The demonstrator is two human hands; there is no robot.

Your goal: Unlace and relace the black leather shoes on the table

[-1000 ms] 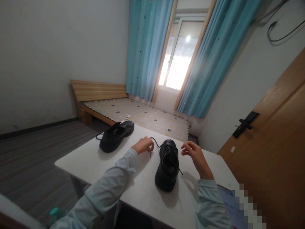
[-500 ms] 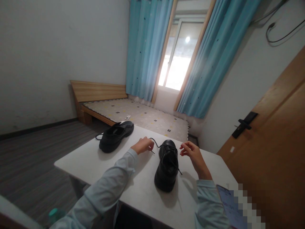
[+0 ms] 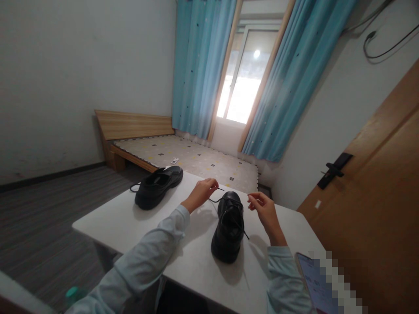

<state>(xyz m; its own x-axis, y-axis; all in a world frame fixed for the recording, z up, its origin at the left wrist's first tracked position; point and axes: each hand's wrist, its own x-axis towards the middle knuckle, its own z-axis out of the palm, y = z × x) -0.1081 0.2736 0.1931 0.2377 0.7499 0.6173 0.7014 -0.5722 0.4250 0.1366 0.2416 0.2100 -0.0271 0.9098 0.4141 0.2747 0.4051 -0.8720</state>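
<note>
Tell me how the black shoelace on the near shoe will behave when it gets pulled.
The shoelace is likely floppy: it sags in a curve between the left hand and the near shoe. It looks thin and light, so it probably needs a pinch to hold. Pulled hard, it might drag the shoe across the smooth white table.

No words or numbers can be read anywhere. The phone at the bottom right has a lit screen with rows of tiny marks, but they are too small and blurry to make out. The two black shoes show no brand or label.
</note>
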